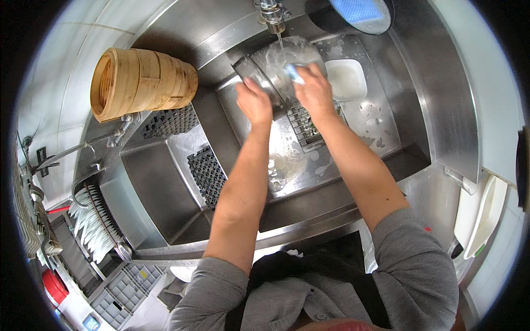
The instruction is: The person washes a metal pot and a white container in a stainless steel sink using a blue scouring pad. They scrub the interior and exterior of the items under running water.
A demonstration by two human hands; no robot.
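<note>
My left hand (254,101) grips the rim of a shiny metal vessel (275,58), likely a pot or bowl, which lies tilted in the sink basin (285,165). In my right hand (314,89) is a blue-and-white sponge (295,73), pressed to or just over the vessel's side; motion blurs it. Water runs from the metal faucet (274,18) onto the vessel. A white square dish (347,80) rests on the sink floor, right of my right hand. Beneath my right wrist is a slotted drain grate (308,128) with green scraps in it, partly hidden by the forearm.
A stack of bamboo steamers (145,82) lies sideways on the left ledge. Perforated black mats (207,176) sit by a second basin (161,194). White plates (95,223) stand racked at lower left. A round container (383,25) holding a blue cloth is at upper right.
</note>
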